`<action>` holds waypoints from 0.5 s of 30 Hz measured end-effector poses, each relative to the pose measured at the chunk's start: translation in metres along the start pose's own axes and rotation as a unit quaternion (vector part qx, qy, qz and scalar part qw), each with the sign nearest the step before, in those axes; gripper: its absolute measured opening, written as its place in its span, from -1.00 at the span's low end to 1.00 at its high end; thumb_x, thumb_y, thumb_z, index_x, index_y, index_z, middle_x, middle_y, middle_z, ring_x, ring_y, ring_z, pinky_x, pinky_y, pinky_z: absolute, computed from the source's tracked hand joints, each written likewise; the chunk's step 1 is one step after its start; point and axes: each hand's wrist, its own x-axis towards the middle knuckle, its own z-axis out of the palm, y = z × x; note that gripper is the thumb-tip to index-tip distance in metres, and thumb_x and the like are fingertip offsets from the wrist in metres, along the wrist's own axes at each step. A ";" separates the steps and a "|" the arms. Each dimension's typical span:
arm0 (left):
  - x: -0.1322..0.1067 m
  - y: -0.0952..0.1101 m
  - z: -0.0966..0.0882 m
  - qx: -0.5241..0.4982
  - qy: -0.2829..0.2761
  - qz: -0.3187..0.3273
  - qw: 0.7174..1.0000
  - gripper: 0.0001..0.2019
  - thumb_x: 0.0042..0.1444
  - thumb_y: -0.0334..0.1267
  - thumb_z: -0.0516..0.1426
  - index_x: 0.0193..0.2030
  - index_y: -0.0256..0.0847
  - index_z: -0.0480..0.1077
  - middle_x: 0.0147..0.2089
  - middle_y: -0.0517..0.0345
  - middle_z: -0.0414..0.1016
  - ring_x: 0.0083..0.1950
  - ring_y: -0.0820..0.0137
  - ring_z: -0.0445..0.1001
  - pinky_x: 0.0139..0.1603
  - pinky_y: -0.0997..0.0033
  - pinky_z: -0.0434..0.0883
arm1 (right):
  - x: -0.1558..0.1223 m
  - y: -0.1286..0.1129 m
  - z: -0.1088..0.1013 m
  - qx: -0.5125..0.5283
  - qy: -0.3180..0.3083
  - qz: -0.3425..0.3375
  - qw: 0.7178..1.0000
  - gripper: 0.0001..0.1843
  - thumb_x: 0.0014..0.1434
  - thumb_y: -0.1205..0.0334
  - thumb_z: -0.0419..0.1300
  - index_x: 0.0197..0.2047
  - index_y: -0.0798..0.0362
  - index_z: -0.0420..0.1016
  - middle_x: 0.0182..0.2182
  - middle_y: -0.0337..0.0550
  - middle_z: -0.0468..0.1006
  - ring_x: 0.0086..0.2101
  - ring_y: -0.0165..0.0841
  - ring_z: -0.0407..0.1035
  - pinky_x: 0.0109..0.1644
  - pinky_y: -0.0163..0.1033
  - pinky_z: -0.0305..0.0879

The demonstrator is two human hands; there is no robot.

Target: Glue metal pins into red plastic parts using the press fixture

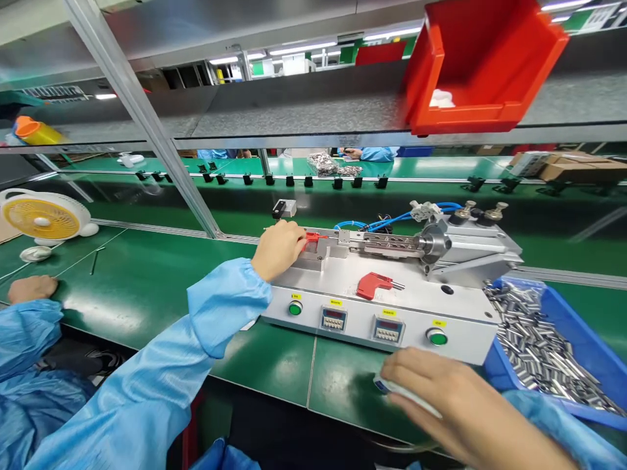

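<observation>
My left hand (278, 249) is closed on a red plastic part (310, 241) at the left end of a bench machine (386, 274). That part sits at the metal fixture, in line with a slim rod assembly (392, 245). A second red part (375, 285), pistol-shaped with a metal pin sticking out, lies loose on the machine's top plate. In front of the machine, my right hand (435, 391) is wrapped over a pale, flat object with a dark end (414, 397); its kind is unclear, and the palm hides much of it.
A blue bin (578, 339) of metal tubes stands right of the machine. Green buttons (437, 337) line its front. Overhead, a red bin (480, 72) sits on a shelf. At left are a fan (44, 215) and a co-worker's hand (32, 288). A metal post (142, 117) slants upward.
</observation>
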 end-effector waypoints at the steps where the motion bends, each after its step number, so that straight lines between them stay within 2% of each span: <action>1: -0.009 -0.003 0.001 -0.019 0.011 0.032 0.999 -0.79 0.41 -0.31 0.10 -0.15 -0.20 0.59 -0.08 -0.04 0.64 -0.02 0.12 0.53 0.03 0.14 0.45 | -0.004 0.007 -0.003 -0.014 0.025 0.013 1.000 -0.74 0.51 0.29 0.00 -0.11 -0.03 0.51 -0.26 -0.13 0.59 -0.29 -0.30 0.51 -0.25 -0.25 0.37; 4: -0.053 -0.004 0.014 -0.091 0.094 0.146 0.981 -0.78 0.44 -0.28 0.07 -0.16 -0.17 0.55 -0.14 0.00 0.64 -0.10 0.18 0.53 0.01 0.17 0.46 | -0.018 0.027 -0.003 -0.100 0.114 0.084 0.985 -0.75 0.51 0.23 0.00 -0.05 -0.01 0.52 -0.24 -0.08 0.61 -0.28 -0.25 0.53 -0.25 -0.22 0.38; 7: -0.106 0.005 0.044 -0.155 0.175 0.156 0.960 -0.84 0.48 -0.25 0.07 -0.07 -0.16 0.49 -0.16 0.04 0.62 -0.16 0.25 0.57 -0.08 0.27 0.47 | -0.032 0.046 0.009 -0.183 0.153 0.172 0.956 -0.73 0.51 0.18 -0.01 0.02 0.01 0.50 -0.19 -0.03 0.61 -0.25 -0.19 0.55 -0.28 -0.19 0.39; 9: -0.129 0.009 0.063 -0.154 0.177 0.138 0.962 -0.84 0.50 -0.24 0.06 -0.04 -0.17 0.46 -0.18 0.07 0.59 -0.20 0.29 0.58 -0.15 0.33 0.46 | -0.039 0.057 0.018 -0.184 0.143 0.216 0.948 -0.74 0.50 0.16 -0.01 -0.03 0.01 0.49 -0.18 -0.02 0.58 -0.30 -0.22 0.54 -0.34 -0.20 0.38; 11: -0.138 0.010 0.072 -0.162 0.152 0.128 0.966 -0.83 0.52 -0.23 0.03 -0.03 -0.18 0.43 -0.19 0.09 0.56 -0.22 0.32 0.58 -0.16 0.37 0.46 | -0.042 0.065 0.022 -0.145 0.130 0.233 0.953 -0.76 0.49 0.16 0.00 -0.11 0.01 0.47 -0.18 -0.04 0.56 -0.34 -0.27 0.53 -0.34 -0.21 0.39; 15: -0.131 0.004 0.067 -0.194 0.082 0.130 0.969 -0.80 0.54 -0.19 0.00 0.00 -0.13 0.44 -0.14 0.12 0.58 -0.20 0.34 0.60 -0.17 0.38 0.45 | -0.043 0.074 0.020 -0.075 0.121 0.214 0.966 -0.83 0.46 0.21 0.05 -0.11 -0.01 0.47 -0.20 -0.08 0.55 -0.30 -0.28 0.54 -0.21 -0.21 0.45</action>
